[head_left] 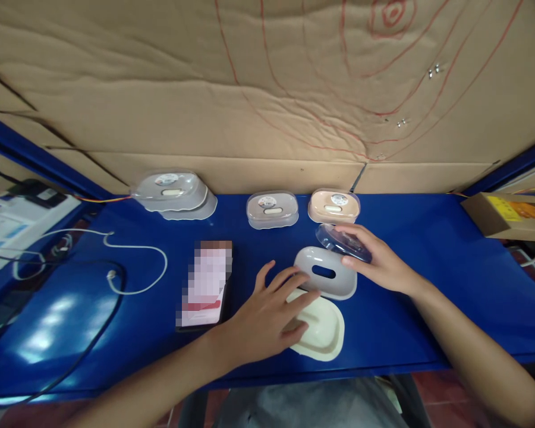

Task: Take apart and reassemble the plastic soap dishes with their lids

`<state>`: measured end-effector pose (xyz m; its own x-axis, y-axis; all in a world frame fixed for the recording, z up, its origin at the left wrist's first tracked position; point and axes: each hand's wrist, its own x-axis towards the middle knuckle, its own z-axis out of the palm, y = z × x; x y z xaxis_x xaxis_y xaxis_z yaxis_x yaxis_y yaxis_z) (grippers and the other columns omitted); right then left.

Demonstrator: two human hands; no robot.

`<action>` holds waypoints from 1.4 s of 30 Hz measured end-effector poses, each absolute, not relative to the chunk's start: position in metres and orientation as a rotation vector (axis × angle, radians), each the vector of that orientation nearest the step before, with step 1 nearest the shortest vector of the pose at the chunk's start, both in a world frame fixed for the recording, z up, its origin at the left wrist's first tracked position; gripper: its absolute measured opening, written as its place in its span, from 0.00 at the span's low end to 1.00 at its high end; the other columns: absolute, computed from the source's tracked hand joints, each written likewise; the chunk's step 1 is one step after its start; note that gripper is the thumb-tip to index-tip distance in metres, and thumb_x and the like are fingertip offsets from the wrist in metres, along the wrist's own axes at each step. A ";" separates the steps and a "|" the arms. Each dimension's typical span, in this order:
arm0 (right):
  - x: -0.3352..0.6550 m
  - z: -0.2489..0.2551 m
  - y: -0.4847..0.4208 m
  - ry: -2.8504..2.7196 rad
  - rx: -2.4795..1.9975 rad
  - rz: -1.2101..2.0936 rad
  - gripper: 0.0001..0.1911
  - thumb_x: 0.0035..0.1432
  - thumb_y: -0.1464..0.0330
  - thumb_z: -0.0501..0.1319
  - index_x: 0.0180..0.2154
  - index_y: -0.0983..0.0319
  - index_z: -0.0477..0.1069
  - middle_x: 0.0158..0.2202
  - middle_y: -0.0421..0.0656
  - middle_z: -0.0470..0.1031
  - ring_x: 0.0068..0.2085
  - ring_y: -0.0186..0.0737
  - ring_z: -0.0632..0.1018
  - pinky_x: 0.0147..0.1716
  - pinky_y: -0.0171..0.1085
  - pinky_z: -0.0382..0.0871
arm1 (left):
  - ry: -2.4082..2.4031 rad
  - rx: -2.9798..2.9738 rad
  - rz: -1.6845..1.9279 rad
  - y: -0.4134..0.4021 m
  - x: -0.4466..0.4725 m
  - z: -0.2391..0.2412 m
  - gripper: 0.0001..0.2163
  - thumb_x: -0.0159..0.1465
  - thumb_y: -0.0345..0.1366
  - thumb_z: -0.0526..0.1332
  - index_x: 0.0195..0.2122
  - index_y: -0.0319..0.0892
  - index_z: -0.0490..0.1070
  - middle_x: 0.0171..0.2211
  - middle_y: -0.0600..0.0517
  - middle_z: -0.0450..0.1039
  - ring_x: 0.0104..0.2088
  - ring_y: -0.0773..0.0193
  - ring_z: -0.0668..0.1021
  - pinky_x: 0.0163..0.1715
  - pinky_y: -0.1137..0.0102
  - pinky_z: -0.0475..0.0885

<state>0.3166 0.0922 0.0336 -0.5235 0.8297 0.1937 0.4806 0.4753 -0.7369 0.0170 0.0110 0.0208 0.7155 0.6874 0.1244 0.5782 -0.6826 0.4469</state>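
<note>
Reaching over blue table (421, 238), cardboard (182, 119) behind: right fingers (355, 230) round clear lid (341, 242), left fingers (304, 301) splayed.

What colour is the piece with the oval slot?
Light grey; the slotted piece shows best in the head view.

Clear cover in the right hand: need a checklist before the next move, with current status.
1. Clear cover held: ok, between thumb and fingers of the right hand.
2. Cover apart from grey shell: cannot tell, they overlap in view.
3. Left hand out of the way: not ok, spread over part of the shell and the cream tray.
4. Tray fully visible: not ok, left hand hides part.
5. Phone apart from tray: ok, off to the left.
6. White cable away from shell and tray: ok, beyond the phone on the left.
</note>
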 end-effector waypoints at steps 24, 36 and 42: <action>0.307 0.006 0.101 -2.369 -0.941 0.685 0.22 0.75 0.64 0.55 0.67 0.51 0.67 0.75 0.45 0.58 0.76 0.52 0.57 0.72 0.62 0.56 | 0.640 2.717 0.374 0.004 0.021 0.016 0.25 0.65 0.49 0.69 0.59 0.45 0.69 0.51 0.45 0.72 0.56 0.51 0.73 0.70 0.47 0.45; 0.301 0.019 0.088 -2.257 -0.984 0.184 0.13 0.75 0.71 0.55 0.55 0.56 0.73 0.54 0.48 0.79 0.56 0.49 0.78 0.54 0.51 0.68 | 0.850 2.772 0.439 0.010 0.021 0.014 0.24 0.68 0.51 0.67 0.59 0.44 0.70 0.51 0.44 0.72 0.58 0.46 0.73 0.66 0.47 0.54; 0.300 0.015 0.087 -2.293 -1.158 0.141 0.14 0.76 0.66 0.54 0.58 0.57 0.71 0.58 0.51 0.77 0.59 0.54 0.76 0.55 0.54 0.70 | 0.843 2.758 0.408 0.014 0.020 0.015 0.24 0.69 0.50 0.65 0.61 0.44 0.68 0.53 0.43 0.72 0.59 0.47 0.73 0.67 0.46 0.54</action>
